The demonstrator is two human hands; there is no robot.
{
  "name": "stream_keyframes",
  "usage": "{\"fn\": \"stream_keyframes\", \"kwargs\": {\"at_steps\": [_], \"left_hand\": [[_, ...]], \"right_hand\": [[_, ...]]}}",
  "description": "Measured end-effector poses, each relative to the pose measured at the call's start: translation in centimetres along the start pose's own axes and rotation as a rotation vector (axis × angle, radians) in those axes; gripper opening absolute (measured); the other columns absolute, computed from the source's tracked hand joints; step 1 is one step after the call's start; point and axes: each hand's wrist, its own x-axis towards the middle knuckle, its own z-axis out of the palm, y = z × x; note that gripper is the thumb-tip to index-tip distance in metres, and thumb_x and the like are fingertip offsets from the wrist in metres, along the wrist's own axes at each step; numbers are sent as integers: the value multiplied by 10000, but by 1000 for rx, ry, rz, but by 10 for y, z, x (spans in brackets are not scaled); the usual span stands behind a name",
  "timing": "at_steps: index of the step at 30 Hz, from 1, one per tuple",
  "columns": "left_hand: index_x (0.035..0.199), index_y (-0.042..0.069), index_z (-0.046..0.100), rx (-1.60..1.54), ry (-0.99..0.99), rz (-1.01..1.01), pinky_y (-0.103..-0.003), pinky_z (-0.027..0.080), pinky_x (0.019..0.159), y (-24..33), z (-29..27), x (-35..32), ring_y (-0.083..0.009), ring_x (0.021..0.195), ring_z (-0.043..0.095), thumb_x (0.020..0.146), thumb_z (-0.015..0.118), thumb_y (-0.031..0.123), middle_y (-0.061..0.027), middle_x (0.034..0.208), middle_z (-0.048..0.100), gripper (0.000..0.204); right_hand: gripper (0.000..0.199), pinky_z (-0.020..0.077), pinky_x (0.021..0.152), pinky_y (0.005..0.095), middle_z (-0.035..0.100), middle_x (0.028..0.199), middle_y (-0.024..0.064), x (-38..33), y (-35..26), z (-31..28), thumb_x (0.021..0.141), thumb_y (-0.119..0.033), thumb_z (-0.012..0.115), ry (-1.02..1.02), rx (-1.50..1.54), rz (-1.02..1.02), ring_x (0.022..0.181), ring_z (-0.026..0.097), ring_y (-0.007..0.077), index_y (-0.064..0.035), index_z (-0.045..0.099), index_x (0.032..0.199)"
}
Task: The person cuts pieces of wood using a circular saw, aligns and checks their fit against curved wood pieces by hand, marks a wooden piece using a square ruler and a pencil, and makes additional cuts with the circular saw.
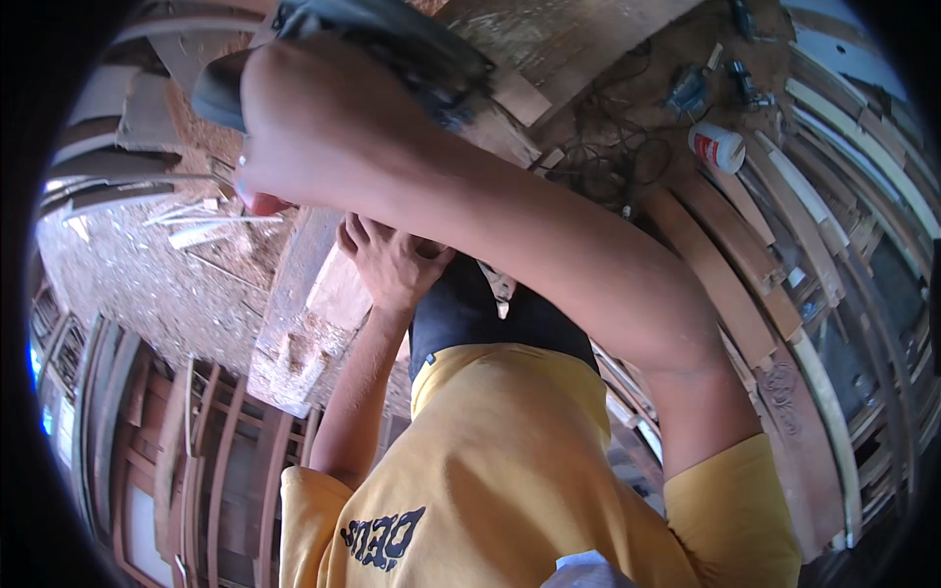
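L hand [392, 263] lies flat, fingers together, pinning a wood block [338, 294] mid-frame. R hand [257, 167], upper left, grips sth hidden; closure unclear. Looks like mid-cut/shaping; next move needs the block held steady.

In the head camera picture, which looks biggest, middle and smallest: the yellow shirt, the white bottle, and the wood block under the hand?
1. Yellow shirt, though it is nearest the camera.
2. Wood block.
3. White bottle, though it lies farther away.
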Motion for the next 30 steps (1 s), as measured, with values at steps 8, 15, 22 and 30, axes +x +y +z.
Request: {"fn": "stream_keyframes", "kwargs": {"at_steps": [8, 15, 22, 30], "left_hand": [[1431, 142, 661, -29, -28, -23, -627, 301, 1152, -15, 14, -11, -405, 1381, 477, 791, 800, 550, -173, 1501, 557, 771], [1608, 341, 517, 49, -4, -70, -617, 232, 1229, 24, -32, 12, -477, 1519, 332, 607, 925, 544, -290, 1642, 347, 1100], [1613, 362, 507, 13, 37, -70, -611, 239, 1228, 20, -28, 12, -477, 1508, 338, 577, 950, 474, -284, 1639, 345, 1133], [1622, 376, 487, 22, 5, -79, -612, 249, 1225, 23, -29, 14, -467, 1509, 341, 571, 953, 460, -276, 1641, 341, 1152]], "right_hand": [[403, 635, 835, 421, 791, 985, 244, -112, 16, -51, 823, -125, 854, 434, 39, -217, 889, 807, 359, 80, 738, 1151], [411, 574, 837, 418, 762, 959, 191, -285, 34, -96, 875, -89, 811, 342, -259, 241, 868, 774, 335, 77, 689, 1231], [360, 570, 807, 419, 740, 956, 191, -311, 38, -70, 875, -75, 783, 343, -104, 470, 860, 764, 359, 48, 682, 1197], [470, 587, 714, 452, 731, 900, 230, -286, 42, -31, 797, -14, 787, 139, -50, 315, 790, 747, 447, 35, 672, 1251]]}}
